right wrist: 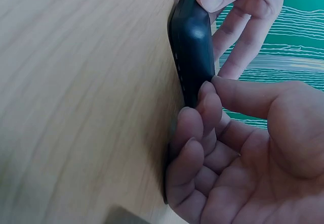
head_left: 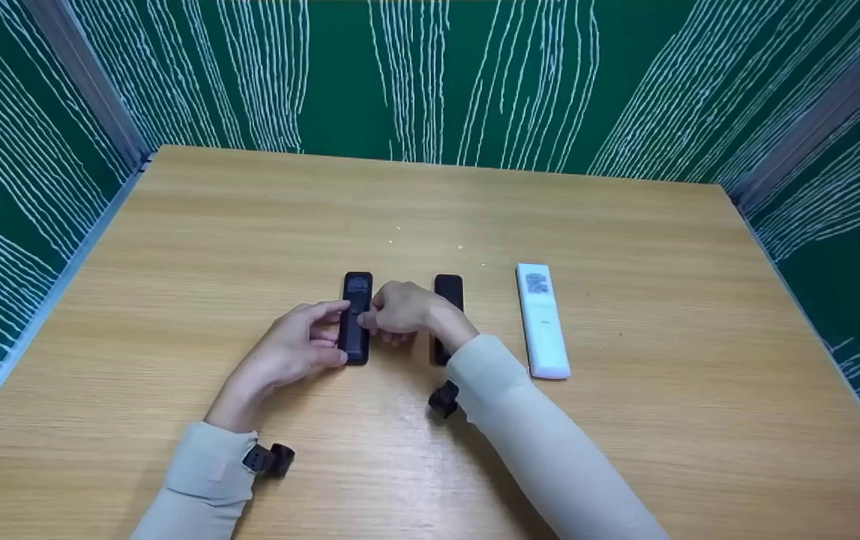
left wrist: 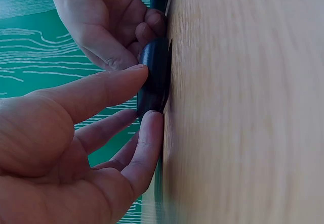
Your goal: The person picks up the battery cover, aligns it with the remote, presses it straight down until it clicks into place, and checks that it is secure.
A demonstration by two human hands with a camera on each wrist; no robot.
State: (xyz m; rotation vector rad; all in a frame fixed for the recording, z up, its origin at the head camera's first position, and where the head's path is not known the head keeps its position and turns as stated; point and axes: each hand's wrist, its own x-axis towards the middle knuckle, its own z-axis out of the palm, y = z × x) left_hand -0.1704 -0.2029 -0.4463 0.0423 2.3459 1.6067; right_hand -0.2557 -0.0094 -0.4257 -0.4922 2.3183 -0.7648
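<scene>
A black remote control (head_left: 355, 346) lies back side up on the table, a printed label near its far end. My left hand (head_left: 291, 349) holds it from the left, thumb at the near end and a fingertip farther up the edge. From the other side my right hand (head_left: 407, 306) grips it, the thumb on the middle of its back and the other fingers curled by the right edge. In the right wrist view, fingertips of both hands touch the black casing (right wrist: 195, 47). Its battery cover looks closed.
A second black remote control (head_left: 448, 286) lies partly hidden under my right wrist. Farther right is a white remote control (head_left: 546, 330), label side up. Small pale specks dot the wooden table (head_left: 287, 210) beyond them. Green walls (head_left: 347, 82) with white streaks enclose the table.
</scene>
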